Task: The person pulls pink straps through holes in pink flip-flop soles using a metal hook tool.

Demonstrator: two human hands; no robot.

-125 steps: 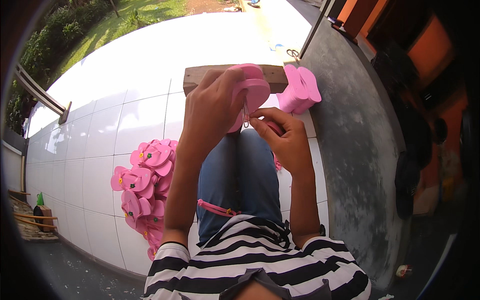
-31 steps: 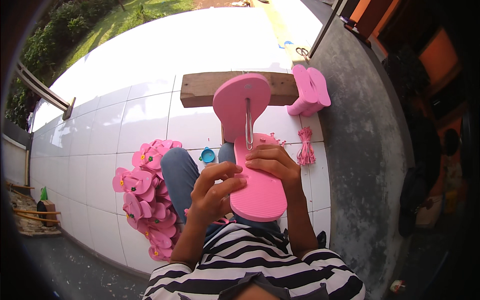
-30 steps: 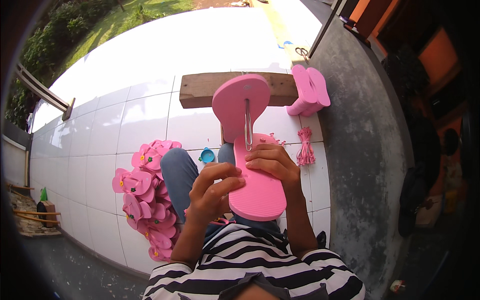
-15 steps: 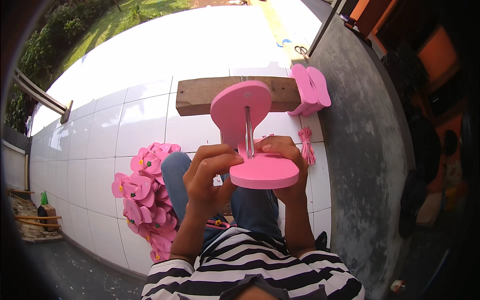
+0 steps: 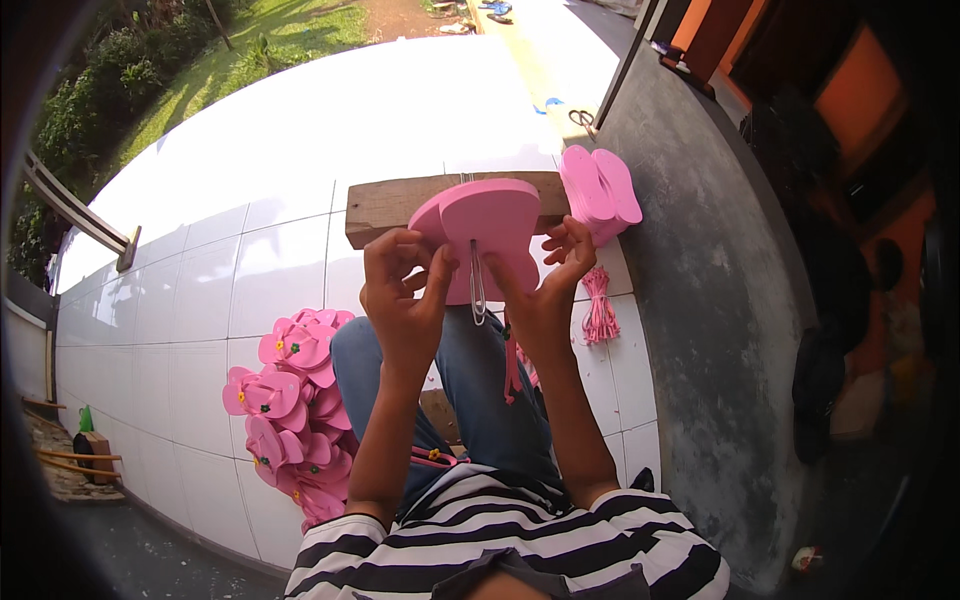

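A pink flip-flop sole [image 5: 495, 215] stands raised and bent in front of a wooden block [image 5: 375, 212]. A thin metal loop [image 5: 477, 285] pokes out through it toward me. My left hand [image 5: 408, 285] grips the sole's left side, fingers curled at the edge and thumb on the near face. The thumb of my right hand [image 5: 540, 290] presses the near face from the right, while its other fingers are spread off the sole's edge. A pink strap [image 5: 511, 370] hangs below my right hand, its upper end partly hidden.
Pink flip-flops with flower-trimmed straps [image 5: 295, 400] lie heaped left of my knees. Stacked pink soles [image 5: 600, 190] stand right of the block, with a bundle of pink straps [image 5: 600, 310] nearer. Scissors [image 5: 582, 120] lie farther back. Another strap [image 5: 435, 457] rests at my lap.
The sole's near end has swung up from lying toward me to upright against the rest. My hands have moved away from me with it, and my right fingers have spread.
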